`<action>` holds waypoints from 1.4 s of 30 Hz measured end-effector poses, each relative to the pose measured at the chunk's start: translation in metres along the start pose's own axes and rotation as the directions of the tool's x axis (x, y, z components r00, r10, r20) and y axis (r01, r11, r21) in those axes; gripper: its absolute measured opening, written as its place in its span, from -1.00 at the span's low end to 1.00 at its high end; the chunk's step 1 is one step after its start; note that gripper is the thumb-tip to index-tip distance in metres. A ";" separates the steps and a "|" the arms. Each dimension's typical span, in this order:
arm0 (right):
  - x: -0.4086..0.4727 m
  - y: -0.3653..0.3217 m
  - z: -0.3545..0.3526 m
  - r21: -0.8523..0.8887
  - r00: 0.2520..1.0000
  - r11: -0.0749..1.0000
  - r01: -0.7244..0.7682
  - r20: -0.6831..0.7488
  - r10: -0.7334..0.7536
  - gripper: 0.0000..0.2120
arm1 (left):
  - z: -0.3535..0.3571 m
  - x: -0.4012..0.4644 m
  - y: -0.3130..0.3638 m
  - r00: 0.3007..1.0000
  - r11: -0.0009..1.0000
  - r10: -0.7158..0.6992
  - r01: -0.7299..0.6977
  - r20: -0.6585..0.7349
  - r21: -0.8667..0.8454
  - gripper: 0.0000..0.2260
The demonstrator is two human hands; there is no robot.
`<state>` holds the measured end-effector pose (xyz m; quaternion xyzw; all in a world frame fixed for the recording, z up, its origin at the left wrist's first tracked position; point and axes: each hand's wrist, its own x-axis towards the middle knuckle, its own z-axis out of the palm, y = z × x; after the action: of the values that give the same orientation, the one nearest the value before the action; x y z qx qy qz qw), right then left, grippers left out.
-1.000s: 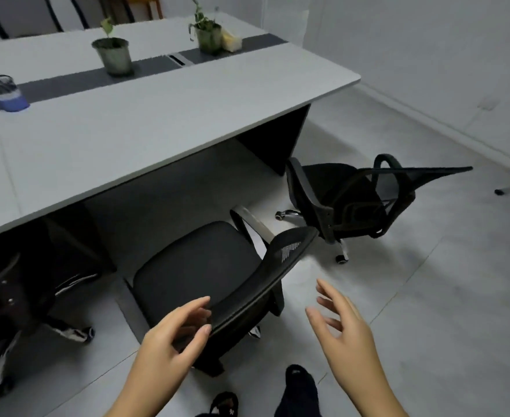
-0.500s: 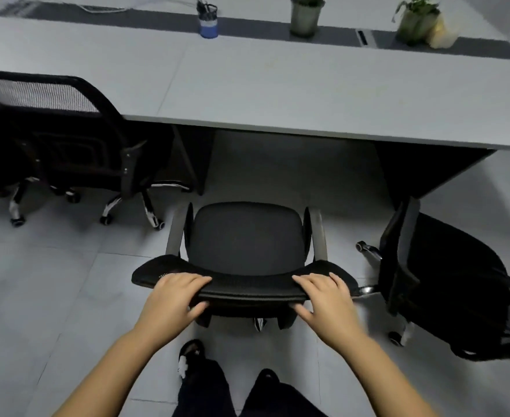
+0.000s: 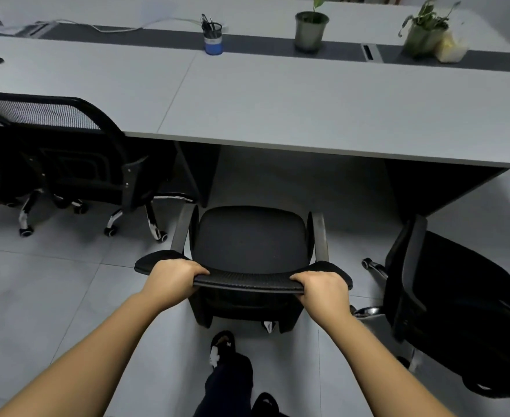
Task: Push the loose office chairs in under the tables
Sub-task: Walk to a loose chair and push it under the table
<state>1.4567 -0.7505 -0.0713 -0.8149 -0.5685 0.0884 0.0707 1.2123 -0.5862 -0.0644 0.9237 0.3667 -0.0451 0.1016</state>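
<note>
Ok so both hands are on the middle chair (image 3: 249, 245) now. A sec ago they were just hovering open near its backrest w/ the chair sitting skewed; half a sec ago they'd landed on the top edge w/ fingers fairly flat. Now the left hand (image 3: 174, 279) and right hand (image 3: 323, 288) are properly curled over the top of the mesh backrest (image 3: 244, 279), one at each end, fingers wrapped over the front, so it's a real grip and not just resting.

Chair is center frame, lower middle, squared up and facing the gap under the grey table (image 3: 308, 115). Seat is clear of the table edge tho, not tucked at all yet. Imo that means the lining-up part is done and the actual push is what's left for this one. Straight shove fwd should do it. The armrests look like they sit lower than the tabletop, but can't really tell from this angle, so that's the thing that could catch.

Left chair (image 3: 67, 164) at frame left looks already mostly in under the table. Right chair (image 3: 458, 311) at lower right is turned sideways and well out on the floor, near the middle chair's right side, so prob next in line. A pen cup (image 3: 213, 36) and two potted plants are on the far strip of the table.
</note>
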 end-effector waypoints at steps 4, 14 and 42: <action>0.047 0.010 0.000 -0.051 1.000 0.999 0.006 0.024 -0.005 -0.69 | -0.005 0.045 -0.010 1.000 1.000 -0.013 0.013 0.011 0.011 -0.78; 0.165 0.018 0.001 -0.082 0.998 0.994 -0.065 -0.001 0.065 -0.67 | -0.029 0.161 -0.060 0.999 0.999 0.029 -0.030 0.038 0.036 -0.77; 0.379 0.043 -0.027 -0.108 0.989 0.994 0.013 0.146 0.002 -0.63 | -0.075 0.359 -0.129 0.995 0.999 0.028 -0.024 0.093 -0.045 -0.78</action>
<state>1.6298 -0.4097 -0.0777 -0.8073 -0.5784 0.1163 -0.0151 1.3851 -0.2377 -0.0674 0.9228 0.3503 -0.0788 0.1394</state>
